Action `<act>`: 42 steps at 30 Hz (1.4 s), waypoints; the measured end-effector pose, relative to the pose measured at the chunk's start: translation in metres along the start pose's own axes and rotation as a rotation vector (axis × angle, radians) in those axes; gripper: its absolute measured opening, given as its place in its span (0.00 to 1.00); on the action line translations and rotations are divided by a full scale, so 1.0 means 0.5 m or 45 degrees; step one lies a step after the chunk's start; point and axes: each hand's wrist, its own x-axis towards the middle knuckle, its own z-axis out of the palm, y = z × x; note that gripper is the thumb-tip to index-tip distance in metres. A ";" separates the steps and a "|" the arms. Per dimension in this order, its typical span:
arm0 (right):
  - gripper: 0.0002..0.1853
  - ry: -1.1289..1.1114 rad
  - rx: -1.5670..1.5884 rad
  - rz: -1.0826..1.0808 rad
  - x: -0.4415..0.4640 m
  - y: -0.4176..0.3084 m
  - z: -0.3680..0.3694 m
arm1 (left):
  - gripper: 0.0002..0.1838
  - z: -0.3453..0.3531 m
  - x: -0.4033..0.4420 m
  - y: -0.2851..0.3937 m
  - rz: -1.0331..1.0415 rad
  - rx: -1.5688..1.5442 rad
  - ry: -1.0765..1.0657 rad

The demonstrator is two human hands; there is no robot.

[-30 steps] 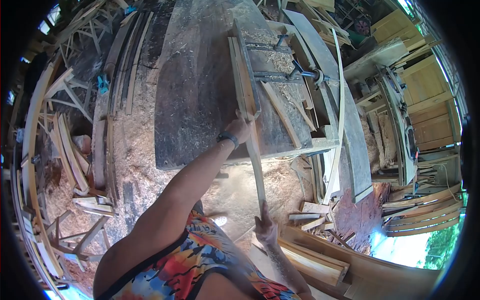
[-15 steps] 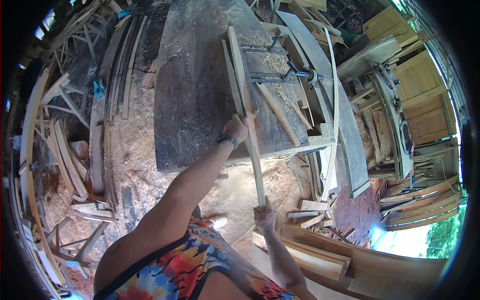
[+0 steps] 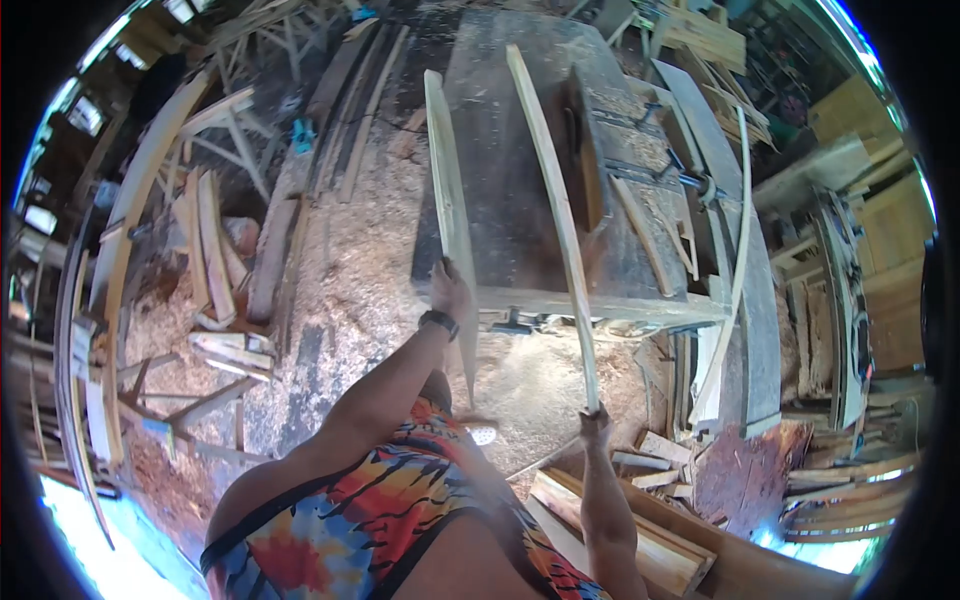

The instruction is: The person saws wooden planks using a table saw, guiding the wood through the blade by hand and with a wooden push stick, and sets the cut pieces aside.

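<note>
My left hand (image 3: 449, 292), with a dark band at its wrist, is closed around a long pale wooden strip (image 3: 447, 170) on the left. That strip extends beyond the hand both ways, and its near end is blurred. My right hand (image 3: 595, 428) grips the near end of a second wooden strip (image 3: 552, 180). This one slants away over the dark worktable (image 3: 490, 150), well apart from the first. An upright dark board (image 3: 590, 150) stands on the table just right of the second strip.
Short wood pieces (image 3: 642, 222) lie on the table's right part, near blue-handled clamps (image 3: 708, 188). Sawdust (image 3: 350, 270) covers the floor. Stacked offcuts (image 3: 235, 352) sit at left, and wooden boards (image 3: 640, 535) lie at lower right. A thin bent strip (image 3: 740, 230) leans along the table's right side.
The two strips, close together beside the upright board before, are now apart. My left hand has carried one leftward off the board; my right hand still holds the other's near end. The view has shifted left.
</note>
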 end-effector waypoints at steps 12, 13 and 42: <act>0.13 -0.035 -0.356 -0.268 -0.328 0.132 -0.093 | 0.33 -0.342 -0.058 -0.289 -1.130 -0.318 0.093; 0.12 0.028 -0.392 -0.314 -0.354 0.126 -0.085 | 0.30 -0.357 -0.066 -0.319 -1.136 -0.319 0.005; 0.15 -1.384 -0.149 0.043 -0.607 -0.691 0.407 | 0.18 -1.009 -0.177 -1.094 -1.146 -0.729 -0.527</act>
